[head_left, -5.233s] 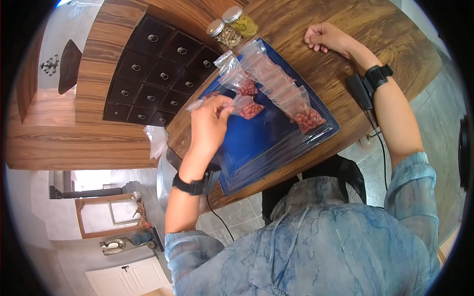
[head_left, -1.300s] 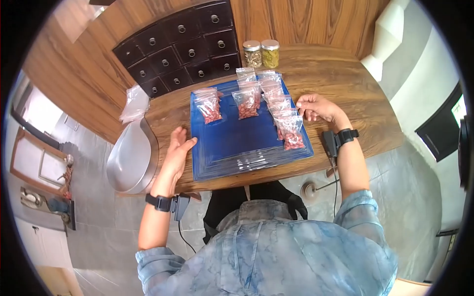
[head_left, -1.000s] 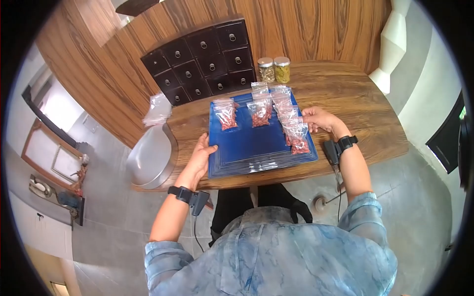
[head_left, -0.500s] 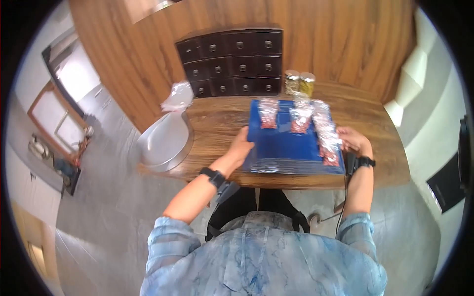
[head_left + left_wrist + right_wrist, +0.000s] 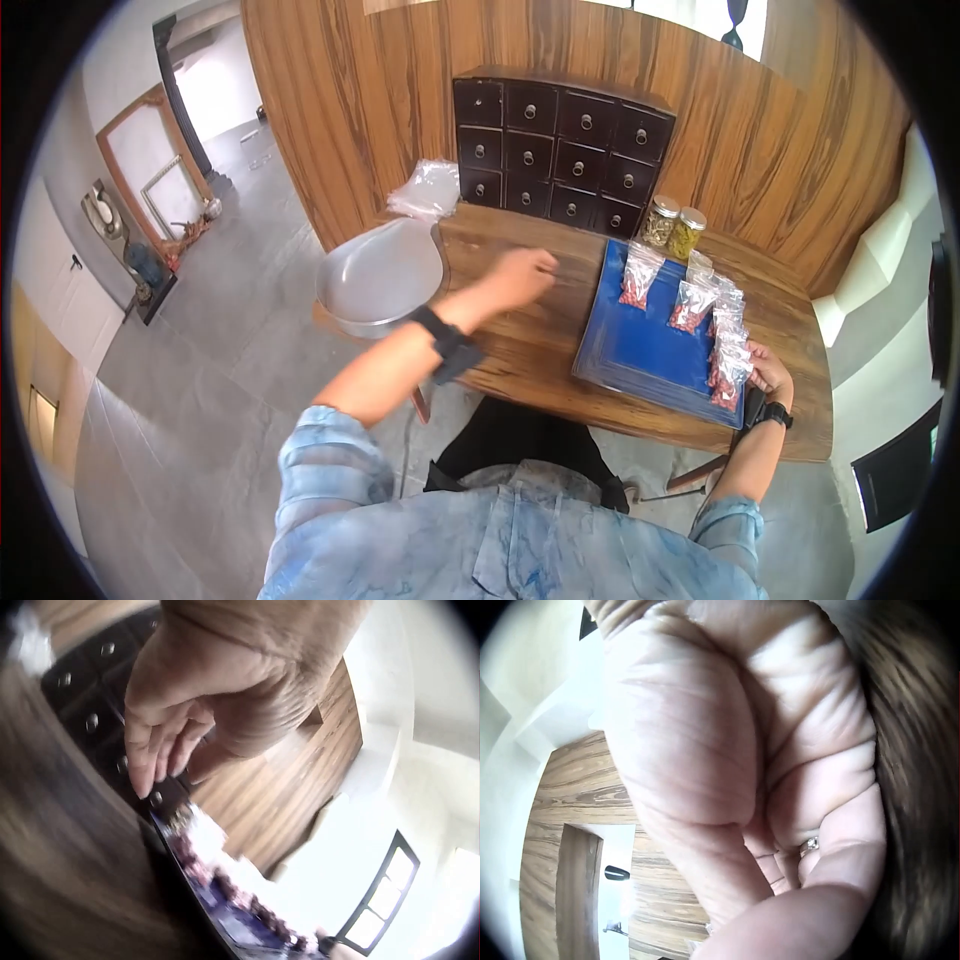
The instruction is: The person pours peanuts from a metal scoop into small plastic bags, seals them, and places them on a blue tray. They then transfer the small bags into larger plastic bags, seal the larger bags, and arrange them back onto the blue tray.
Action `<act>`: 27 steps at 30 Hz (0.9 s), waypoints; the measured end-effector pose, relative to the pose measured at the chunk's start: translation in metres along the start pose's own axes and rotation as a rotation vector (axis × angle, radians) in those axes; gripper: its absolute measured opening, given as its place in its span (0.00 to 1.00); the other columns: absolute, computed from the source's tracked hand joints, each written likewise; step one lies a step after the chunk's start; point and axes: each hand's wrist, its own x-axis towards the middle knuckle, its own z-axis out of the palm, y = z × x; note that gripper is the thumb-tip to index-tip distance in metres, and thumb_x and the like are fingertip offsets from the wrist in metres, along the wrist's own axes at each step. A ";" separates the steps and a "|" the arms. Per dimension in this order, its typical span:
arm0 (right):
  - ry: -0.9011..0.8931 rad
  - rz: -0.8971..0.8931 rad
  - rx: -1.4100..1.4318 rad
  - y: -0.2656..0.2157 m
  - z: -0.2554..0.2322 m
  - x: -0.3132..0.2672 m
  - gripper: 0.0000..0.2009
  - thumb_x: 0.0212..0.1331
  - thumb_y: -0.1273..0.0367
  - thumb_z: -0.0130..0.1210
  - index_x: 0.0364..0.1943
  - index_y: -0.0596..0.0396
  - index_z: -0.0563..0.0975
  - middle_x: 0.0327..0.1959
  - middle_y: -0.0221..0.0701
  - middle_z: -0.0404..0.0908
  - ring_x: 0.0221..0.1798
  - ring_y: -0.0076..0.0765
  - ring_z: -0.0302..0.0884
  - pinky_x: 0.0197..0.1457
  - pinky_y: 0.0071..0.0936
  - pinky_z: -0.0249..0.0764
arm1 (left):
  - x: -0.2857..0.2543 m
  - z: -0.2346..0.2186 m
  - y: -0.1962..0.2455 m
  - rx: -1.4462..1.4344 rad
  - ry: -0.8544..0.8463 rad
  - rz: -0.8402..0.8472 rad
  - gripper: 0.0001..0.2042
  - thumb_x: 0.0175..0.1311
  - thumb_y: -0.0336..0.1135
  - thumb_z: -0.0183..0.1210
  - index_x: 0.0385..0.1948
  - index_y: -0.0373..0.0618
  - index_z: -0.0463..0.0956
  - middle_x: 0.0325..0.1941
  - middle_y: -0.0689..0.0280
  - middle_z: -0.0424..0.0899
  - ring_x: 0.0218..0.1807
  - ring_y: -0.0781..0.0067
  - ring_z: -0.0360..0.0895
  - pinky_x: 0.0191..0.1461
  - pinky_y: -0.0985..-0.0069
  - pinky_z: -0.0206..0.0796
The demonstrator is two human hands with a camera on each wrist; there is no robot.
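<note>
A square blue tray [image 5: 640, 345] lies near the table's right end. On it are several clear zip bags of small red pieces, including one at back left [image 5: 640, 276], one in the middle [image 5: 692, 303] and an overlapping row [image 5: 731, 365] along the right side. My right hand [image 5: 769, 368] grips the tray's right edge beside this row. In the right wrist view its fingers curl in toward the thumb, with the rim hidden from that side. My left hand [image 5: 519, 277] hangs over the wood left of the tray, fingers loosely bent and holding nothing.
Two lidded jars [image 5: 672, 227] stand behind the tray, beside a dark cabinet [image 5: 565, 150] of small drawers. At the table's left end are a grey scoop-shaped pan [image 5: 380, 275] and a stack of clear plastic bags [image 5: 426, 190]. Bare wooden tabletop [image 5: 500, 350] shows between.
Having put bags on the tray, my left hand took its left edge, then let go and drew left. The tray slid right along the table, my right hand moving with it. The head view turned.
</note>
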 end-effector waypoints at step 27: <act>0.258 -0.003 0.005 -0.013 0.049 -0.014 0.17 0.56 0.77 0.57 0.50 0.61 0.72 0.40 0.30 0.80 0.35 0.21 0.79 0.36 0.16 0.78 | 0.044 -0.160 -0.059 0.592 0.276 0.059 0.05 0.54 0.32 0.56 0.25 0.41 0.78 0.26 0.51 0.79 0.33 0.48 0.78 0.38 0.60 0.71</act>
